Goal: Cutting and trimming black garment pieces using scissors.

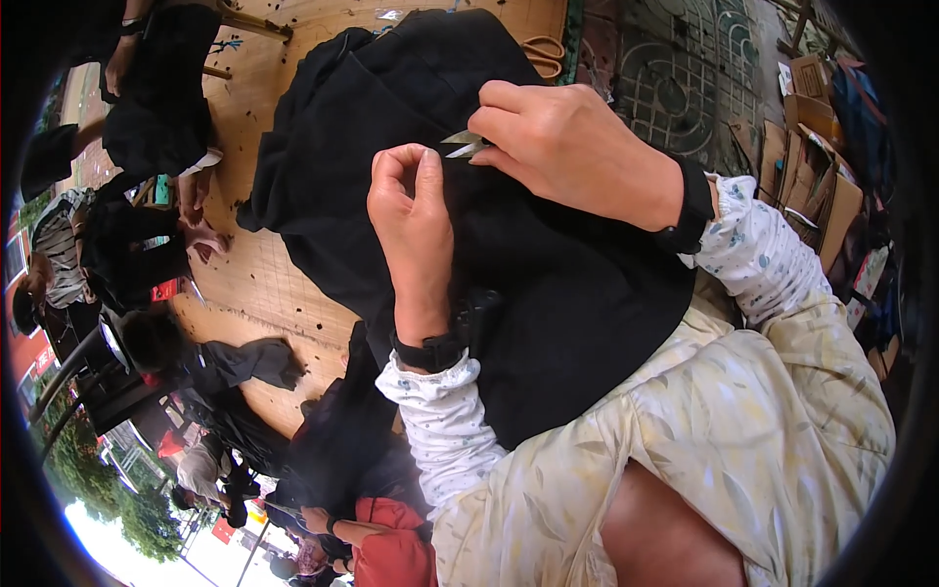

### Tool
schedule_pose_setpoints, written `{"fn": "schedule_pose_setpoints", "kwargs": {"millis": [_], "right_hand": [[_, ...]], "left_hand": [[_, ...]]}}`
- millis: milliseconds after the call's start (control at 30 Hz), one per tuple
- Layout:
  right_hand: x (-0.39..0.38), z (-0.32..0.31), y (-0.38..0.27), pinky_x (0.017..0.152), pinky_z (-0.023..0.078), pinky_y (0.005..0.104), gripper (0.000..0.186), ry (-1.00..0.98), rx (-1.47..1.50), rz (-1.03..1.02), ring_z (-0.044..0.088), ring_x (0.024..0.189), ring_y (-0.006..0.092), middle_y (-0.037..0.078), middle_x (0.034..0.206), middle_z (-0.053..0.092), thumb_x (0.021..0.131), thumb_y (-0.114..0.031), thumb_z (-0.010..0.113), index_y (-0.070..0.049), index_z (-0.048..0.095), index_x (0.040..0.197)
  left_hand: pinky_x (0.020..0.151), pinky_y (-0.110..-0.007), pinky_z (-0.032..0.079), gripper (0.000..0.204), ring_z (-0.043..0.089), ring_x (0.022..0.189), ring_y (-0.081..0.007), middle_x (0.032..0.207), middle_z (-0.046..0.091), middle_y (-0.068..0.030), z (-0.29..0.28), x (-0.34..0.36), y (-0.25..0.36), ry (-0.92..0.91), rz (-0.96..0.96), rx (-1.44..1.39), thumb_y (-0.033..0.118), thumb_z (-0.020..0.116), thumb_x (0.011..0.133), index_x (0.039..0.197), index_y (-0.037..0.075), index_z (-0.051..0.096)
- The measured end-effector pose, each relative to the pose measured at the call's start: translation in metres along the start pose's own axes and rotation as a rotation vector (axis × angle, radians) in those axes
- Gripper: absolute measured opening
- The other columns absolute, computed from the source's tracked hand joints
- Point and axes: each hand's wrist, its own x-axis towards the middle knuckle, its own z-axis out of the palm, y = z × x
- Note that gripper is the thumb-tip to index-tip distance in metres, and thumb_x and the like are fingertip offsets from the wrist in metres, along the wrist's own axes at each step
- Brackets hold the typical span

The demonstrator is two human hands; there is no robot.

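A large black cloth garment (567,284) lies spread over the wooden table and down toward my lap. Above it, my right hand (572,147) grips a pair of thread snips (465,146), whose two pale blades stand slightly apart and point left. My left hand (411,196) is raised beside the blade tips, thumb and forefinger pinched together. Whatever the pinch holds, perhaps something very thin, is too small to make out. A small gap separates the blades from my left fingers.
Tan-handled scissors (543,56) lie at the garment's far edge. Dark scraps dot the wooden table (284,293). Co-workers sit along the left, one co-worker's hand (203,240) resting near the tabletop. Cardboard (829,210) is piled at right beside patterned paving (685,78).
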Motion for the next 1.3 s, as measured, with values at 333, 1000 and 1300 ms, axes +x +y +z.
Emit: {"fn": "schedule_pose_setpoints", "kwargs": {"millis": [333, 1000, 1300], "right_hand": [[0.004, 0.007, 0.001, 0.053, 0.049, 0.0344, 0.018, 0.023, -0.003, -0.026, 0.064, 0.065, 0.0251, 0.008, 0.073, 0.055, 0.076, -0.014, 0.069, -0.002, 0.057, 0.071], [-0.001, 0.007, 0.012, 0.060, 0.045, 0.0270, 0.016, 0.014, 0.552, 0.375, 0.059, 0.066, 0.0142, 0.008, 0.075, 0.063, 0.087, -0.015, 0.067, 0.001, 0.065, 0.090], [-0.002, 0.008, 0.014, 0.060, 0.046, 0.0291, 0.017, 0.028, 0.509, 0.317, 0.059, 0.066, 0.0164, 0.009, 0.079, 0.062, 0.085, -0.013, 0.069, 0.001, 0.063, 0.092]], "left_hand": [[0.073, -0.019, 0.039, 0.013, 0.049, 0.077, -0.0051, 0.083, 0.055, 0.0021, -0.002, 0.000, 0.001, 0.008, -0.105, -0.154, 0.013, 0.059, 0.094, 0.094, 0.000, 0.060], [0.083, -0.023, 0.046, 0.009, 0.056, 0.086, -0.0102, 0.092, 0.060, -0.0038, -0.001, -0.002, -0.006, 0.071, -0.100, -0.367, 0.009, 0.058, 0.095, 0.099, 0.001, 0.059], [0.065, -0.025, 0.045, 0.008, 0.056, 0.071, -0.0108, 0.081, 0.058, -0.0053, 0.007, -0.002, 0.003, 0.121, 0.077, 0.155, 0.003, 0.063, 0.087, 0.084, -0.003, 0.059]]}}
